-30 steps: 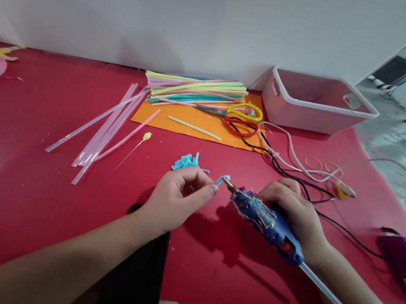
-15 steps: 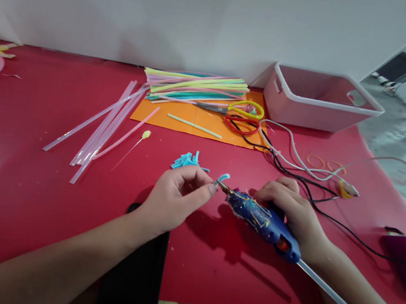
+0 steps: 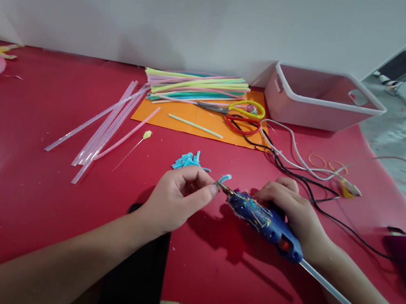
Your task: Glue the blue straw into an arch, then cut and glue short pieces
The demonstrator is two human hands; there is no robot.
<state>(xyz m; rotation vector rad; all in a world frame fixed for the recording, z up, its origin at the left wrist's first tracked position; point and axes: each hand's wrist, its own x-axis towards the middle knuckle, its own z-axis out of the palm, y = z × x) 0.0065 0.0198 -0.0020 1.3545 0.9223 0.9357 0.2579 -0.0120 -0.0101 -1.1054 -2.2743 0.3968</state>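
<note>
Between the thumb and fingers of my left hand (image 3: 183, 195) is pinched a short piece of blue pipe cleaner (image 3: 225, 178), its curved end sticking out. My right hand (image 3: 293, 207) is closed round the handle of a dark blue glue gun (image 3: 262, 217), smeared with dried glue. The gun's metal nozzle points left and meets the pipe cleaner at my left fingertips. A clear glue stick (image 3: 328, 286) juts from the gun's rear. Just behind my left hand lies a small heap of cut blue pipe cleaner pieces (image 3: 188, 161).
Pipe cleaners (image 3: 199, 86) and scissors (image 3: 245, 108) lie on orange card (image 3: 199, 127). Glue sticks (image 3: 103, 126) and a yellow-tipped pin-like stem (image 3: 135, 148) are left. A pink bin (image 3: 312, 112) stands back right, near cables (image 3: 295, 163). Something black (image 3: 134, 276) lies under my left forearm.
Hands, glue gun and pipe cleaner piece hold nearly the same position. The whole view has shifted very slightly.
</note>
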